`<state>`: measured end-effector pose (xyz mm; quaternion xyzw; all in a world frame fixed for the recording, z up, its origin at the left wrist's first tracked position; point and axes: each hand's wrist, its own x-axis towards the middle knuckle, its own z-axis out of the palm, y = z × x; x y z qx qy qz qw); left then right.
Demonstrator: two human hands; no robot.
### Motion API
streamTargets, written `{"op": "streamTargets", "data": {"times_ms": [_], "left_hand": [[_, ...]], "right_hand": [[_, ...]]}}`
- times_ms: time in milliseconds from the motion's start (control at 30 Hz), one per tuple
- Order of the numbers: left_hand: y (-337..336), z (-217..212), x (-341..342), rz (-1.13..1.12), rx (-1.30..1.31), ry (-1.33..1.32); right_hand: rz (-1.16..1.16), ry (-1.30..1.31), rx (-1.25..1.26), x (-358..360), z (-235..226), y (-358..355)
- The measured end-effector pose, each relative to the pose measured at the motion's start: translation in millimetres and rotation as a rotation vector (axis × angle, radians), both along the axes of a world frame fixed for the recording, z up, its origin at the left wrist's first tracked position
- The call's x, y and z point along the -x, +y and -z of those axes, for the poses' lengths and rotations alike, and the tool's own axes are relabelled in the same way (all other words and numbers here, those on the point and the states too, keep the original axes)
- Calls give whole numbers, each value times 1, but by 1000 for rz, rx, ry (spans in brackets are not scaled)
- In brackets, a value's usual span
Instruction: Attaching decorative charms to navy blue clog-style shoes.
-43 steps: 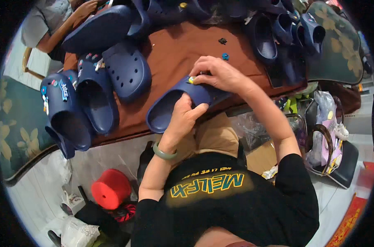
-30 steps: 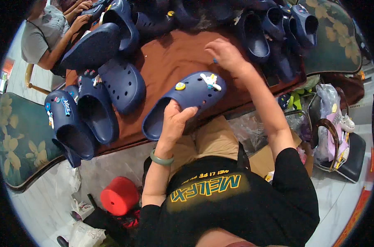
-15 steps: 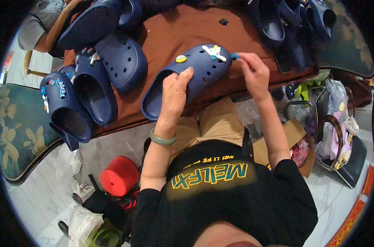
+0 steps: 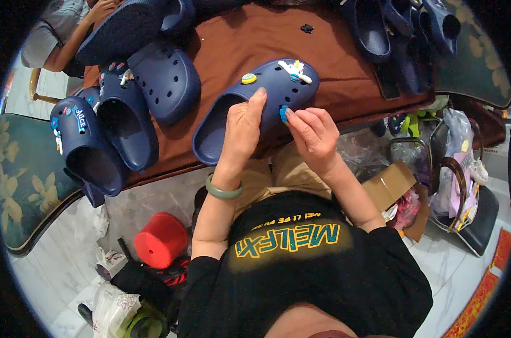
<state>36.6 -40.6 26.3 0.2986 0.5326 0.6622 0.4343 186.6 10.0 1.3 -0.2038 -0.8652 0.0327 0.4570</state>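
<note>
A navy clog (image 4: 216, 124) with round holes lies tilted at the near edge of the brown cloth, its toe pointing right. My left hand (image 4: 243, 127) grips its near side, thumb on top. On the clog's upper sit a white character charm (image 4: 294, 71) and a round yellow charm (image 4: 248, 79). Pinched in the fingertips of my right hand (image 4: 314, 135) is a small blue shoe charm (image 4: 283, 113), held against the near side of the clog's upper. The charm's back and the hole under it are hidden.
More navy clogs (image 4: 126, 124) stand at the left, some with charms, and others (image 4: 373, 34) at the far right. A small black piece (image 4: 306, 28) lies on the brown cloth (image 4: 233, 39). Below are a red stool (image 4: 161, 240) and a cardboard box (image 4: 389, 183). Another person's arm (image 4: 75, 42) shows top left.
My right hand has brought the blue charm left and nearer, from beyond the clog's toe to the near side of its upper. My left hand keeps its grip.
</note>
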Motion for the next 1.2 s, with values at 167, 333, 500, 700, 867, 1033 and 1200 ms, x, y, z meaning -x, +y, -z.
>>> {"op": "streamTargets", "data": {"times_ms": [167,333,500,700,867,1033,1200], "left_hand": [[-3,10,11,58,32,192],[-4,9,6,11,31,346],[-1,10,2,-56,35,488],[1,10,6,5,82,361],[-1,8,3,-19,60,394],[-2,4,2,23,122,415],[-4,14,3,-3,60,369]], "right_hand": [[118,-199,-53,3,-8,-14],[117,-332,25,9,-28,-16],[116,-351,-21,15,-26,-7],[-206,-102,482,-3,-40,34],[155,-134,429,0,-5,168],[381,-288,390,20,24,236],[247,-31,641,26,32,216]]}}
